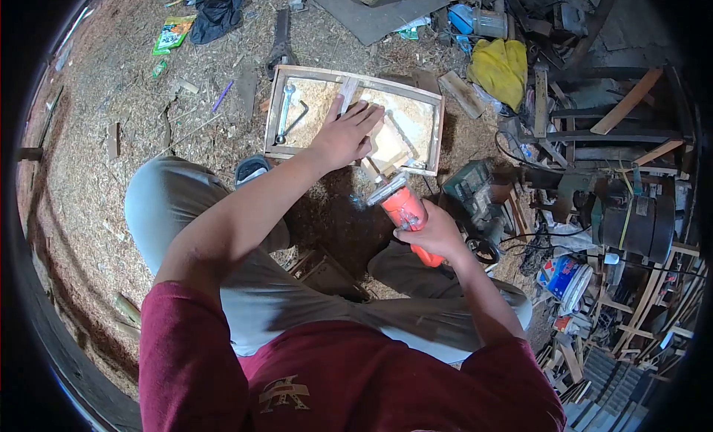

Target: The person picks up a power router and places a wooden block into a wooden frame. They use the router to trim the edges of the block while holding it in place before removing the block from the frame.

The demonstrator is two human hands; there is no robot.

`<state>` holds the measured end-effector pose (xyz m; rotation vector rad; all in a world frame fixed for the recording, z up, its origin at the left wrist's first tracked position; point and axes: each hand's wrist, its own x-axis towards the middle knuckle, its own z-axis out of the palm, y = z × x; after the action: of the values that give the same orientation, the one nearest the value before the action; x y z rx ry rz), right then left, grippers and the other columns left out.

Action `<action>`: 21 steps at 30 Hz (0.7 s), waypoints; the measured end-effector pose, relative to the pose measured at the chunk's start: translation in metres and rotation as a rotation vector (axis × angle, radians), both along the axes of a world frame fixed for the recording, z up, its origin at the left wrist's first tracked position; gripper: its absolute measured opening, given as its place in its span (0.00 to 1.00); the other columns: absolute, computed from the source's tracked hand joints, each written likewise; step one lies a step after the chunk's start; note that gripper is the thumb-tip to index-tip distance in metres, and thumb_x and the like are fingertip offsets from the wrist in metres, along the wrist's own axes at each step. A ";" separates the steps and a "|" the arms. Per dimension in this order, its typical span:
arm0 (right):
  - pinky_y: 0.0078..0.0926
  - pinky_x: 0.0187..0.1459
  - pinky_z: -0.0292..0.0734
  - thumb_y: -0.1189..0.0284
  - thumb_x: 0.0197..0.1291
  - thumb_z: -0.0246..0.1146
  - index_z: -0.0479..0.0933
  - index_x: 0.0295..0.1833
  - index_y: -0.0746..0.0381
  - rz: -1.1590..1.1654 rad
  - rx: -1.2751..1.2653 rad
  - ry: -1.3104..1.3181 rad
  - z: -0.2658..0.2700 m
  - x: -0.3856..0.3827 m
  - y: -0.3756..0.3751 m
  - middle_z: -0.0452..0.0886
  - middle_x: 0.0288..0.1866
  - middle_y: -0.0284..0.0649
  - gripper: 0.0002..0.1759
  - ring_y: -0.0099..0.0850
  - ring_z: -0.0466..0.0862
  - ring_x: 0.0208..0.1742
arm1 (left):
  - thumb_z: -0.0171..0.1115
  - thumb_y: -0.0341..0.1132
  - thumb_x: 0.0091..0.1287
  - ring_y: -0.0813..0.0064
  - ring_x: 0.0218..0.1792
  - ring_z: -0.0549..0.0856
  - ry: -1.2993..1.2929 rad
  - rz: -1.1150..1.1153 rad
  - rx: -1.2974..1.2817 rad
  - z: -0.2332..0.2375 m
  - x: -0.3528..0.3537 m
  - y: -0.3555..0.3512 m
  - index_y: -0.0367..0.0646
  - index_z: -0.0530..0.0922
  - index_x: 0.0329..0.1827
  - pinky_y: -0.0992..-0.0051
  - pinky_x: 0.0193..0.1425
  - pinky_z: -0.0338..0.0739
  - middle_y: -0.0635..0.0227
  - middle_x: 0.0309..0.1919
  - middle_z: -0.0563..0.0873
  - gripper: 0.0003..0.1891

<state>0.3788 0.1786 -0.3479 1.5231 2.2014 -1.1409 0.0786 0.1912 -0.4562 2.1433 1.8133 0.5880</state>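
Orange power tool (405,208) is at the near edge of the tray (440,131), right of its middle. The right hand (442,235) has fingers wrapped around it; the left hand (345,135) has fingers spread over the tray. Better keep those fingers far from the tool's front.

We see our right hand (438,233) closed around a red power tool (403,207), near a shallow wooden tray (439,141). Our left hand (347,137) rests over wooden pieces (347,88) inside it. A wrench (286,109) lies in the tray's left part, and a black bag (217,17) lies beyond.
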 end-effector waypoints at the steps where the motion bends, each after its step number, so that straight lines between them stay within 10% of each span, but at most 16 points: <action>1: 0.47 0.57 0.84 0.46 0.46 0.84 0.82 0.55 0.65 -0.012 0.001 0.003 0.001 0.000 0.001 0.91 0.50 0.54 0.40 0.54 0.92 0.54 | 0.62 0.42 0.77 0.64 0.89 0.63 0.012 0.002 -0.003 -0.001 0.000 0.000 0.51 0.59 0.91 0.40 0.94 0.36 0.68 0.87 0.70 0.40; 21: 0.47 0.57 0.84 0.46 0.46 0.84 0.82 0.57 0.63 0.022 0.003 -0.021 -0.002 0.001 -0.001 0.91 0.50 0.54 0.41 0.55 0.91 0.54 | 0.61 0.37 0.77 0.62 0.88 0.65 -0.005 -0.003 0.019 0.000 0.000 0.001 0.51 0.58 0.91 0.38 0.93 0.38 0.65 0.86 0.72 0.39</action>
<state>0.3801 0.1772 -0.3494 1.5015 2.2011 -1.1109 0.0787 0.1918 -0.4565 2.1540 1.8088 0.6121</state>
